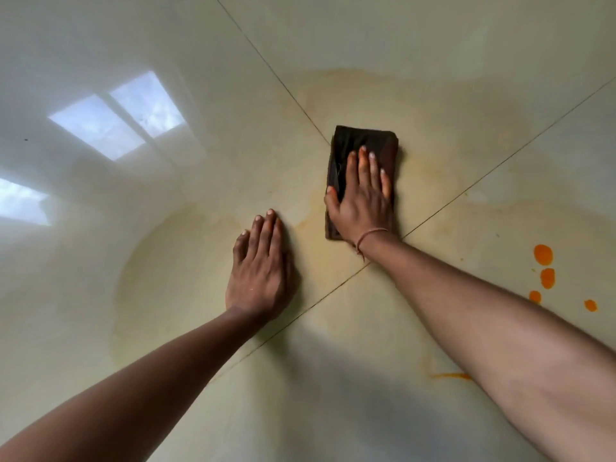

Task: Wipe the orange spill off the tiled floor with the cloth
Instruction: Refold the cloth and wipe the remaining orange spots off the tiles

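L hand (260, 271): flat on tile (100, 295), fingers together.
R hand (361, 201): fingers slightly spread, pressing cloth (360, 140).
Orange drops (543, 255): near right.

Soft daylight is reflected as window-shaped glare (116, 123) on the glossy floor (200, 45) left of the cloth (361, 141), while faint shadows (333, 378) are cast nearer than it.

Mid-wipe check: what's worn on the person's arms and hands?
No gloves and no sleeves are in view. The right hand has a thin pinkish cord bracelet at the wrist, with a short loose end hanging from it. The left hand wears nothing, and no rings show on either.
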